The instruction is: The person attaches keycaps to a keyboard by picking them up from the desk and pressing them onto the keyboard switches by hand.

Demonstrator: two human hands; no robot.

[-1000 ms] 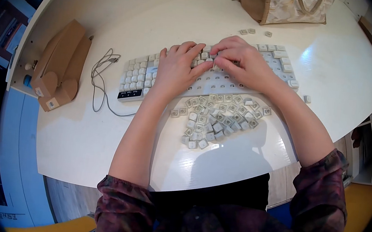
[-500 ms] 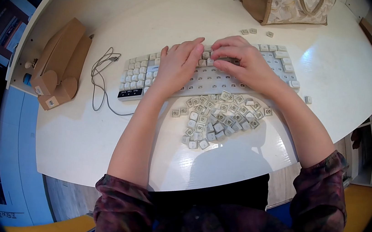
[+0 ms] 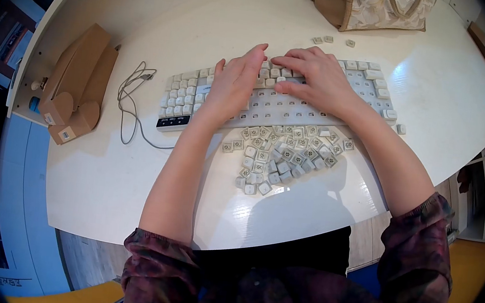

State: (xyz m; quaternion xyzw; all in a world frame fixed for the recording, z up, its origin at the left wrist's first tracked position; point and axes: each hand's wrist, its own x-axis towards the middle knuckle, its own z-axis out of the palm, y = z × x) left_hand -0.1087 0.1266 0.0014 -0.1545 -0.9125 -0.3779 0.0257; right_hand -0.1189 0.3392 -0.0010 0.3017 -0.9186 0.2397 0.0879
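A white keyboard (image 3: 283, 107) lies across the desk, with keycaps on part of it and bare switches over much of the middle and right. My left hand (image 3: 235, 85) rests on it left of centre, fingers stretched forward and thumb side up. Over the upper middle rows is my right hand (image 3: 319, 79), thumb apart from the fingers, fingertips at the keycaps (image 3: 272, 72) between my two hands. I see nothing held in either hand, though the keys under the palms are hidden. A pile of loose keycaps (image 3: 290, 151) lies just in front of the keyboard.
A grey cable (image 3: 132, 109) lies coiled left of the keyboard, near an opened cardboard box (image 3: 80, 82). At the back stands a patterned bag (image 3: 378, 11), with a few loose keycaps (image 3: 328, 40) before it. One keycap (image 3: 401, 129) sits by the keyboard's right end.
The keyboard has shifted slightly to the right. My right hand's fingers have straightened and spread flatter over the keys. My left hand has moved a little and stays on the keyboard.
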